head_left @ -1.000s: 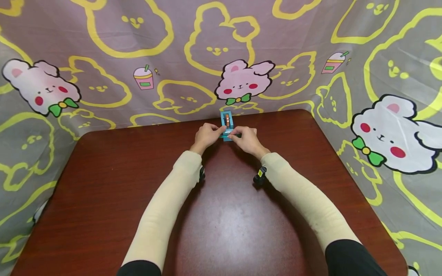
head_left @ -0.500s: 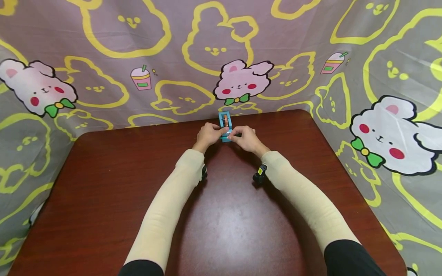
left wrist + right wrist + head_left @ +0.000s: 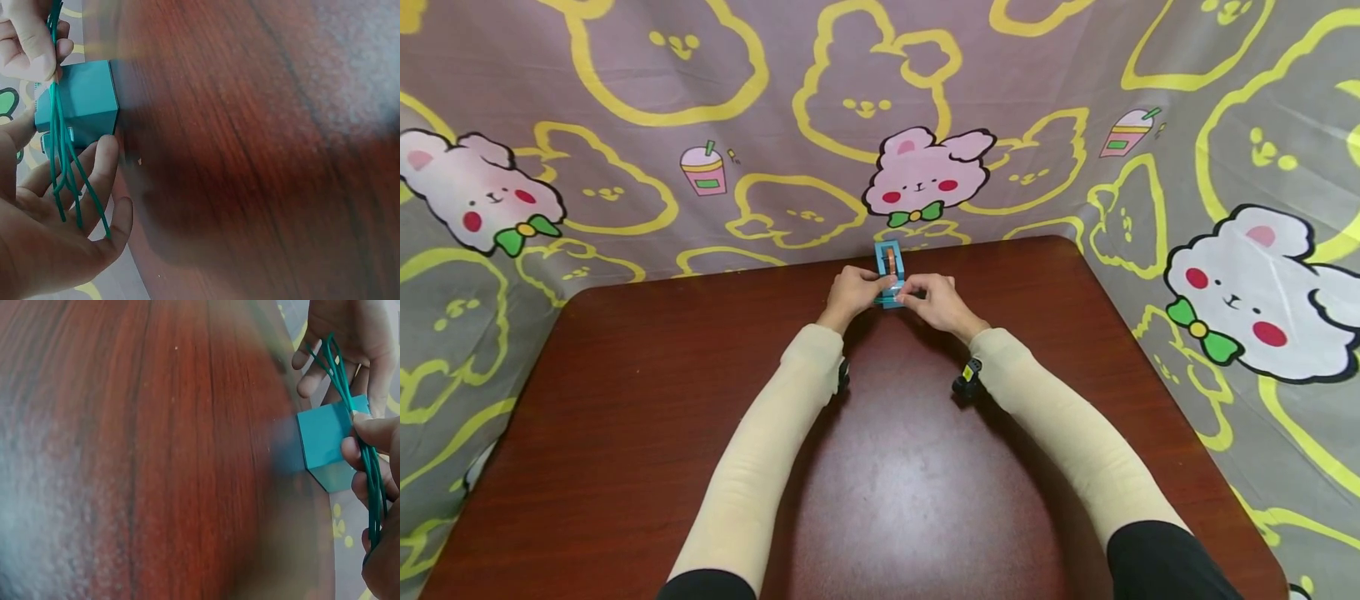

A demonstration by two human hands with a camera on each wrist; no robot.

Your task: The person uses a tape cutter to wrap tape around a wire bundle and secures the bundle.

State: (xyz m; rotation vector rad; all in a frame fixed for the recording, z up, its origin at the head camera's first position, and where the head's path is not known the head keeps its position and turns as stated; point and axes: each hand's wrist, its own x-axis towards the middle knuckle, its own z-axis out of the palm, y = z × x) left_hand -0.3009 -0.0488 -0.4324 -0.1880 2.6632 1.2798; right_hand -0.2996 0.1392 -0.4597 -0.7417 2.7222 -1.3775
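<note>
A teal tape dispenser with an orange-brown roll in its slot stands at the far edge of the table, between the two hands. My left hand grips it from the left, thumb over the top near the roll and fingers along the side. In the left wrist view the dispenser's flat end faces the camera. Thumb and fingers of my right hand pinch a folded bundle of thin green cable. Loose loops of the bundle reach across the dispenser toward the left palm.
The dark red-brown wooden table has rounded corners. A grey fabric backdrop with rabbit and yellow outline prints hangs right behind the dispenser and along both sides. A small black camera sits at the right wrist.
My left hand has shifted slightly right, its thumb a little further over the dispenser. The right hand keeps its pinch on the green cable, nearly still.
</note>
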